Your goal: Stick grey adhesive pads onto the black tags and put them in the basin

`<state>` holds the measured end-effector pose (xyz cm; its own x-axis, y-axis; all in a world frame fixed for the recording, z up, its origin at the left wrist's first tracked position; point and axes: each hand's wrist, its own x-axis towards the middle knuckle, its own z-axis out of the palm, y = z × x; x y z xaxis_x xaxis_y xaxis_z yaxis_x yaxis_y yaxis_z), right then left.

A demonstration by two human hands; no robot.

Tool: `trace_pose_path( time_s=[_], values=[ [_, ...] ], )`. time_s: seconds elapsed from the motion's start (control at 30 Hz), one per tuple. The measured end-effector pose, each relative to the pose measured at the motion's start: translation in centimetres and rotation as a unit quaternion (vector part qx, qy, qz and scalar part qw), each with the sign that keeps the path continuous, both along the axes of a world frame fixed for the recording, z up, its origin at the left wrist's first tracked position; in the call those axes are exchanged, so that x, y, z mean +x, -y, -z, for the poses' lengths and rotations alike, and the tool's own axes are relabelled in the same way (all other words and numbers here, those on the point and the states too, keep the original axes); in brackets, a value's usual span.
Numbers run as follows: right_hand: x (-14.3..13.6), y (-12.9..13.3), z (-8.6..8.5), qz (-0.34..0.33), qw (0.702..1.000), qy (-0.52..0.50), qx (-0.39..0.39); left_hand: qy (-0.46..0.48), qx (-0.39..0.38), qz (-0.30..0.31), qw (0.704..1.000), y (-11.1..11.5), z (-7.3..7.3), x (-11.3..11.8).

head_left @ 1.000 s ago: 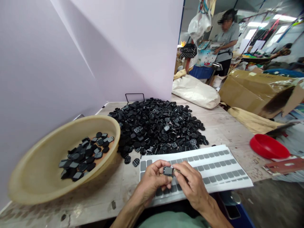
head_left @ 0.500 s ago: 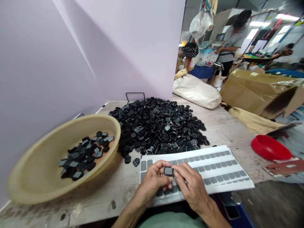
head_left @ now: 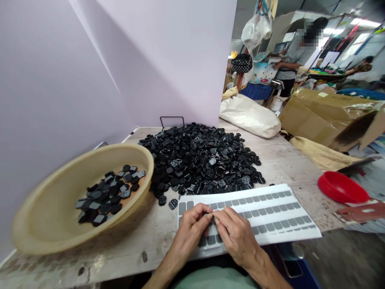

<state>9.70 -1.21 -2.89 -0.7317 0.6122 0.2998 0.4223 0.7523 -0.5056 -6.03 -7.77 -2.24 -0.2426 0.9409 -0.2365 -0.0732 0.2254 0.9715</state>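
Just above the sheet of grey stickers (head_left: pixel 270 218), the fingertips of both hands meet. My left hand (head_left: pixel 192 226) is closed in a pinch on a small black plastic piece with a grey face, now almost wholly covered by the fingers. Thumb and forefinger of my right hand (head_left: pixel 236 230) are pressed together at the piece's edge; what they grip, if anything, is hidden. Rows of rounded grey squares on white backing show on the sheet. Behind it lies a large pile of black plastic pieces (head_left: pixel 198 160).
To the left, a tilted beige basin (head_left: pixel 39 216) holds several black and grey-faced pieces. A red bowl (head_left: pixel 343 188) stands at the table's right side. Beyond are a white cloth bag (head_left: pixel 249 114), a cardboard box (head_left: pixel 325 114) and a person (head_left: pixel 290 60) standing. A pale wall panel (head_left: pixel 168 60) rises behind.
My right hand has moved slightly left, and the fingertips of both hands have come together over the small piece, hiding its grey face. The pile and basin stay as they were.
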Motion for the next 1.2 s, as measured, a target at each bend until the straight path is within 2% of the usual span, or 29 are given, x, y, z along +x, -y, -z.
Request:
trace_pose_path(
  time_s=[0.1, 0.17, 0.27, 0.4, 0.5, 0.67, 0.97, 1.03, 1.1, 1.2],
  values=[
    [0.6, -0.7, -0.2, 0.034, 0.999, 0.028, -0.009, -0.097, 0.014, -0.089, 0.991, 1.0, -1.1, -2.3],
    [0.9, -1.1, -0.4, 0.044, 0.998, 0.036, -0.021, -0.129, 0.004, -0.113, 0.985, 1.8, -1.8, -3.8],
    [0.6, -1.0, -0.9, 0.020, 0.997, 0.073, -0.024, -0.152, -0.014, -0.052, 0.987, 3.3, -2.1, -4.6],
    [-0.6, 0.0, -1.3, -0.016, 0.989, 0.150, 0.000, -0.202, -0.025, 0.081, 0.976, 5.4, -1.9, -3.3],
    [-1.1, 0.7, -1.2, -0.045, 0.983, 0.176, 0.010, -0.222, -0.005, 0.141, 0.965, 6.7, -1.6, -2.2],
    [-1.4, 1.5, -1.0, -0.056, 0.981, 0.182, 0.027, -0.233, 0.028, 0.190, 0.953, 7.0, -1.1, -2.1],
    [-2.1, 2.2, -0.3, -0.043, 0.988, 0.146, 0.028, -0.281, -0.013, 0.217, 0.935, 6.6, -1.5, -2.1],
    [-2.1, 1.9, -0.3, -0.050, 0.992, 0.113, -0.010, -0.286, -0.014, 0.209, 0.935, 6.7, -1.4, -2.0],
    [-2.1, 1.5, -0.4, -0.063, 0.992, 0.048, -0.097, -0.293, -0.016, 0.206, 0.934, 6.9, -1.4, -1.9],
    [-1.6, 0.4, -0.9, -0.058, 0.966, -0.059, -0.243, -0.308, 0.007, 0.182, 0.934, 7.2, -2.0, -2.7]
  ],
)
